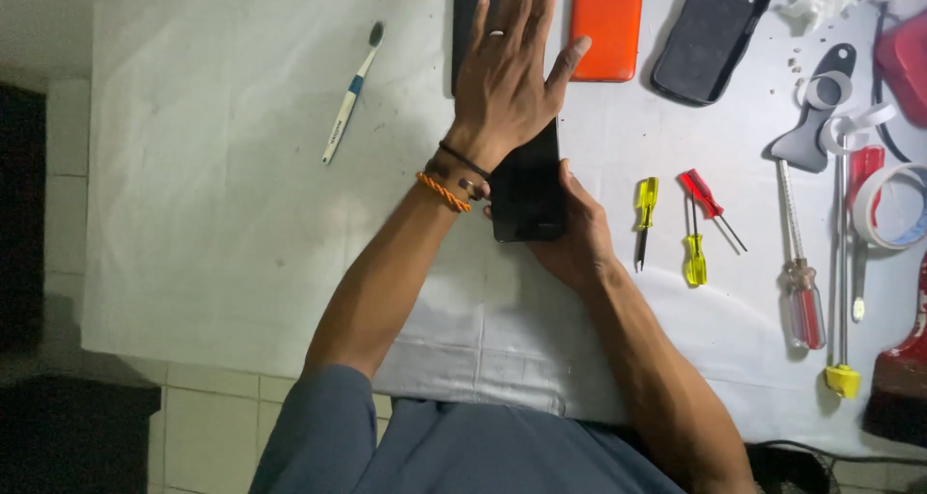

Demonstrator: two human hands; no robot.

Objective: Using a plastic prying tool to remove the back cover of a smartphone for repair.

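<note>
A black phone-like slab [528, 193] lies on the white cloth [212, 195] in front of me. My right hand [577, 233] grips its near end from the right side. My left hand [509, 69] is stretched out above it with flat, spread fingers, reaching over a second black slab [467, 11] at the far edge. The thumb tip of that hand touches or nearly touches an orange phone cover [608, 23]. It holds nothing. A ring and two wrist bands, one orange, show on the left arm.
A toothbrush [350, 96] lies at the far left. Right of the phone are small yellow [645, 209] and red [707, 197] screwdrivers, a larger screwdriver [800, 291], a black case [713, 32], tape rolls [890, 204] and other tools.
</note>
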